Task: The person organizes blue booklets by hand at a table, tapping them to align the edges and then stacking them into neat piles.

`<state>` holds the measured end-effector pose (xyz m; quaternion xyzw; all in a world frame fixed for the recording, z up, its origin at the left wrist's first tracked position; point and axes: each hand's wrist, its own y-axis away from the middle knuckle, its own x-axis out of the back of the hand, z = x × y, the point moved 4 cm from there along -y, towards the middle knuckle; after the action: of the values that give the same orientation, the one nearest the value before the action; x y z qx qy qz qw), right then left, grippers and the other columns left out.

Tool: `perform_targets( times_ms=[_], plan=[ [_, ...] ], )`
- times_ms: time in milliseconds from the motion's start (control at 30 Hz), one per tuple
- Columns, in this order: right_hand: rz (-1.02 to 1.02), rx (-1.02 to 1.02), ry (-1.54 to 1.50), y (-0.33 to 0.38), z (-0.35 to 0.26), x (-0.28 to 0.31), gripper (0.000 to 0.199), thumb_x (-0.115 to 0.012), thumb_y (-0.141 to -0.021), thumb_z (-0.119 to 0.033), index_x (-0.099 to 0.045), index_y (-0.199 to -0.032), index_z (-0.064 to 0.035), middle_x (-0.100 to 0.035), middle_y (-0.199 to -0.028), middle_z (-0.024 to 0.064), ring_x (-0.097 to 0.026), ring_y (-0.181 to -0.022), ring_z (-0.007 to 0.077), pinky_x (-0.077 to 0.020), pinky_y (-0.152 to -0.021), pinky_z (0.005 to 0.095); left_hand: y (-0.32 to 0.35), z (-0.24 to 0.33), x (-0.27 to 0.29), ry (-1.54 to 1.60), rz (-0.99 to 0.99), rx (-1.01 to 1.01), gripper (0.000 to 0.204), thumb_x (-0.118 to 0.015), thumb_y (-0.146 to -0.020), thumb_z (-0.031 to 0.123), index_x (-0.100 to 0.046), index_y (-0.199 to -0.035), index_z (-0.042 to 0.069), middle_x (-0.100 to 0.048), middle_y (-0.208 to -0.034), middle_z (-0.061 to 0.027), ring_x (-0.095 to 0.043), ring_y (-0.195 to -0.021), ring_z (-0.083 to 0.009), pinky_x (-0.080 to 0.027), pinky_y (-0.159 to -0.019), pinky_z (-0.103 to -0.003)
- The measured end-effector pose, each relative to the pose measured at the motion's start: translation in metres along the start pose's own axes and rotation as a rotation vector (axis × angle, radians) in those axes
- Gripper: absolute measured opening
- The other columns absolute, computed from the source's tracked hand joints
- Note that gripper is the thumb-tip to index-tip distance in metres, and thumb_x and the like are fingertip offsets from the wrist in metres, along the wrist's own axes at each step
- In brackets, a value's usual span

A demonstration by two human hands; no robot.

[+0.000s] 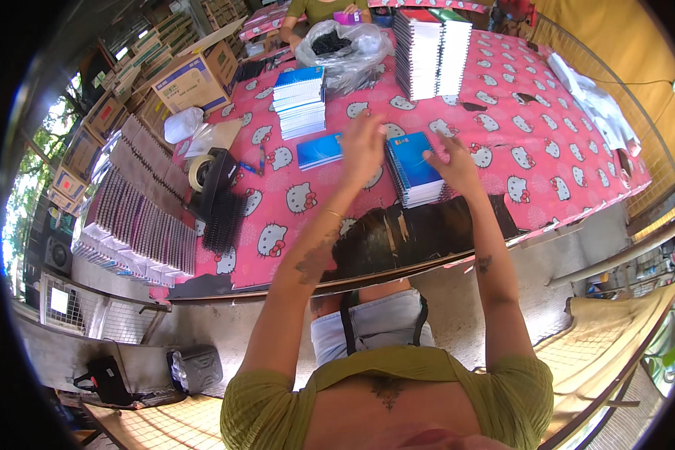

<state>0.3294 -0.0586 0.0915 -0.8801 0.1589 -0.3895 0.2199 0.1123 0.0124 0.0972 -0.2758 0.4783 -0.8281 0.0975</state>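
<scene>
A short stack of blue-covered spiral notebooks [415,159] stands near the table's front edge, between my hands. My right hand [457,166] is at its right side, fingers apart, the thumb by the top cover. Just left of the stack, my left hand [364,146] is raised over the table with its fingers stretched out, slightly blurred, and nothing visible in it. Partly behind that hand lies a flat blue notebook [319,152]. Farther back, a taller stack of blue notebooks [300,109] has white page edges facing me.
Tall spiral-bound notebooks [427,64] stand at the back, beside a clear plastic bag [345,64] of black coils. Many bound books [139,217] line the left, near a tape dispenser [211,176] and black spiral coils [223,221]. A cardboard box [195,82] and another person [326,11] are beyond.
</scene>
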Motion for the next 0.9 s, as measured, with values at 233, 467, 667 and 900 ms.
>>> perform_targets(
  times_ms=[233, 467, 667, 900],
  plan=[
    [0.063, 0.199, -0.315, 0.057, -0.111, 0.028, 0.035, -0.069, -0.087, -0.009, -0.064, -0.121, -0.0043, -0.063, -0.112, 0.0196, -0.063, -0.101, 0.0335, -0.0505, -0.086, 0.0388, 0.063, -0.127, 0.085, -0.456, -0.53, 0.044, 0.028, -0.062, -0.081, 0.005, -0.066, -0.109, 0.005, -0.067, -0.11, -0.0145, -0.062, -0.102, -0.0348, -0.05, -0.088, -0.046],
    [-0.14, 0.209, -0.507, 0.101, -0.135, -0.037, 0.043, -0.072, -0.082, -0.004, -0.061, -0.123, -0.0034, -0.063, -0.114, 0.0174, -0.062, -0.104, 0.0349, -0.0498, -0.088, 0.0381, 0.046, -0.031, 0.133, -0.451, -0.279, -0.169, 0.034, -0.061, -0.077, -0.001, -0.065, -0.111, 0.003, -0.064, -0.104, -0.0128, -0.059, -0.095, -0.0312, -0.045, -0.085, -0.043],
    [-0.319, -0.071, -0.618, 0.124, -0.095, -0.096, 0.037, -0.075, -0.08, -0.005, -0.061, -0.115, -0.0033, -0.067, -0.092, 0.0117, -0.065, -0.083, 0.0208, -0.0502, -0.077, 0.0305, 0.124, 0.057, 0.154, -0.228, -0.325, -0.198, 0.033, -0.064, -0.078, 0.0, -0.064, -0.111, 0.003, -0.06, -0.101, -0.0159, -0.057, -0.095, -0.0352, -0.044, -0.084, -0.046],
    [-0.391, -0.224, -0.966, 0.128, -0.082, -0.111, 0.02, -0.072, -0.083, -0.002, -0.062, -0.1, -0.0006, -0.063, -0.09, 0.0028, -0.056, -0.083, 0.0093, -0.0448, -0.073, 0.0243, 0.13, -0.091, 0.267, -0.96, -0.044, 0.335, 0.014, -0.063, -0.082, 0.008, -0.064, -0.095, 0.003, -0.059, -0.095, -0.0159, -0.057, -0.092, -0.0352, -0.05, -0.08, -0.043]
  ],
)
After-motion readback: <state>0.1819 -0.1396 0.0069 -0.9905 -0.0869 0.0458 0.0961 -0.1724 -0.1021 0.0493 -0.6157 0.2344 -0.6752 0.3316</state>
